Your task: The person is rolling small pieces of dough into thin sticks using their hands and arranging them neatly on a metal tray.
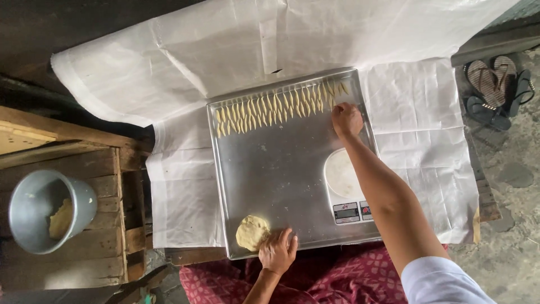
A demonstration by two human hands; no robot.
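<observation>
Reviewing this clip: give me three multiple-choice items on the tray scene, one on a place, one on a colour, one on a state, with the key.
1. Where is the dough lump on the metal tray?
A. near edge
B. far edge
C. on the scale

2. What colour is the sheet under the tray?
A. blue
B. white
C. black

3. What is the right hand doing?
A. resting in the lap
B. gripping the pot
C. reaching to the rows of dough pieces

Key: 1 A, it lies beside the left hand; 2 B, plainly white; 3 C, the fist meets the rows' right end.
</observation>
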